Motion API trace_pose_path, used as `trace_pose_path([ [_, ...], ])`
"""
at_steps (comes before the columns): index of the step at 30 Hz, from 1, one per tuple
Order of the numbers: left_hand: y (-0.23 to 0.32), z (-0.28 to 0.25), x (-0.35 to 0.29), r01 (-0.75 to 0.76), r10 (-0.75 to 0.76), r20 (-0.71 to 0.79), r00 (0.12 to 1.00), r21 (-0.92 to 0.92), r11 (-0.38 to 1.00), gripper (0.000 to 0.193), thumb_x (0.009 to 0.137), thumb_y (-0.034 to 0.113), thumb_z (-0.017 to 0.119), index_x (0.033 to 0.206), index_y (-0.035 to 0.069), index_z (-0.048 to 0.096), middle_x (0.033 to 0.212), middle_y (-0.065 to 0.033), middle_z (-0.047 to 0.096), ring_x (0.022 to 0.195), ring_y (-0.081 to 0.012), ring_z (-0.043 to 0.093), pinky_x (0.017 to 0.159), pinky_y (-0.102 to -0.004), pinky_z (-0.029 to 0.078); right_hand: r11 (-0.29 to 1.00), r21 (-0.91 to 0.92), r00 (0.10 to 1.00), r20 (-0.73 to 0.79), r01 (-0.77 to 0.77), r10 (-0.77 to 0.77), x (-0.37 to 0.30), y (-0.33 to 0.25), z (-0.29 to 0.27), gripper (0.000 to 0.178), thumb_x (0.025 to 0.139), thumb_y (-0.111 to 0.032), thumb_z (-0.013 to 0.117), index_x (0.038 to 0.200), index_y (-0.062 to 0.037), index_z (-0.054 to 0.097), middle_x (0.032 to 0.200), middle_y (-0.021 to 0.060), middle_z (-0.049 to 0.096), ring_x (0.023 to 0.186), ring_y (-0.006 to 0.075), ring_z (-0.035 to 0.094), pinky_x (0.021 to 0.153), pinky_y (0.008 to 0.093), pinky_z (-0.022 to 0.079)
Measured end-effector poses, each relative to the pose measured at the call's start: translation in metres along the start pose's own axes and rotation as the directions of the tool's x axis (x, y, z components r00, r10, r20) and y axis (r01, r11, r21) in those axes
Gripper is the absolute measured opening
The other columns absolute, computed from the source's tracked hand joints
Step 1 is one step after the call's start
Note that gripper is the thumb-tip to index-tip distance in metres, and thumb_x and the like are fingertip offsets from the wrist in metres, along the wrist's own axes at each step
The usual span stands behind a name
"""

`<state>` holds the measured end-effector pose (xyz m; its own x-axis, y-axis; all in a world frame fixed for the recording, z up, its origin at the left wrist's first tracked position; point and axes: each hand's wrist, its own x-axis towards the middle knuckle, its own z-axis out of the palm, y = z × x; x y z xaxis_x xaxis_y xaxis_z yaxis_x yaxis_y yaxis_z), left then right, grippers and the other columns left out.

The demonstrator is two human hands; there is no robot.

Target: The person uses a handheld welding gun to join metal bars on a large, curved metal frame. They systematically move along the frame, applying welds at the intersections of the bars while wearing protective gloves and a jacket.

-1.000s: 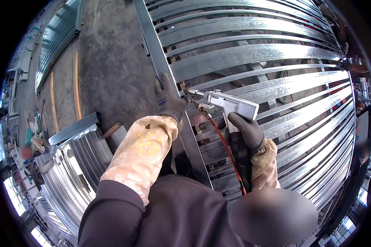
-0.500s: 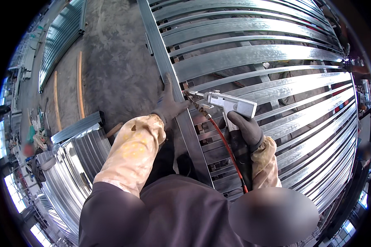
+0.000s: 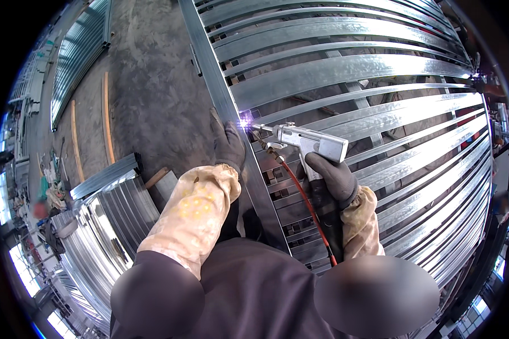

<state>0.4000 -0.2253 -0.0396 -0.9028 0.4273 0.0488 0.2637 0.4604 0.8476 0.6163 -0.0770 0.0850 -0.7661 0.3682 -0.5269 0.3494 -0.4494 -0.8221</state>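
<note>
Right grip (image 3: 333, 178): what's it on?
"Clamped around the silver, pistol-shaped metal torch (image 3: 316, 142), above the shiny steel slats (image 3: 333, 68); a red hose (image 3: 301, 187) runs beside it."
"Its nozzle (image 3: 264, 129)?"
"Pointing left at a violet-white spark (image 3: 244, 122) by the long grey steel rail (image 3: 212, 76)."
"And the left grip (image 3: 229, 148)?"
"Grey-gloved, against that rail near the spark; whether it's clamped, I can't tell."

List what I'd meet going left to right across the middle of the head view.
Left wooden strip → right wooden strip → gloved left hand → bright violet spark → silver handheld gun.
</note>
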Motion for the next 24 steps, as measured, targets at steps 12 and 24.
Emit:
trace_pose_path([
  [12, 0.000, -0.001, 0.003, 0.123, -0.125, 0.044, 0.991, 0.041, 0.991, 0.056, 0.106, 0.022, 0.042, 0.156, 0.003, 0.025, 0.154, -0.0276, 0.037, 0.142, -0.0441, 0.038, 0.115, -0.0429, 0.034, 0.997, 0.035, 0.998, 0.008, -0.062, 0.061, -0.003, -0.003, -0.001, 0.027, 0.098, -0.021, 0.064, 0.110, 0.0024, 0.067, 0.089, 0.0046, 0.069, 0.082, 0.0128, 0.065, 0.075, 0.0289, 0.052],
  [24, -0.003, -0.001, 0.004, -0.047, 0.047, 0.001, 0.999, 0.048, 0.998, 0.058, 0.106, 0.022, 0.043, 0.156, -0.001, 0.024, 0.153, -0.0296, 0.038, 0.141, -0.0432, 0.040, 0.115, -0.0430, 0.034, 0.998, 0.020, 0.998, 0.009, -0.054, 0.054, -0.005, 0.004, -0.003, 0.029, 0.097, -0.024, 0.065, 0.113, 0.0011, 0.066, 0.094, 0.0038, 0.068, 0.086, 0.0132, 0.063, 0.079, 0.0306, 0.051],
])
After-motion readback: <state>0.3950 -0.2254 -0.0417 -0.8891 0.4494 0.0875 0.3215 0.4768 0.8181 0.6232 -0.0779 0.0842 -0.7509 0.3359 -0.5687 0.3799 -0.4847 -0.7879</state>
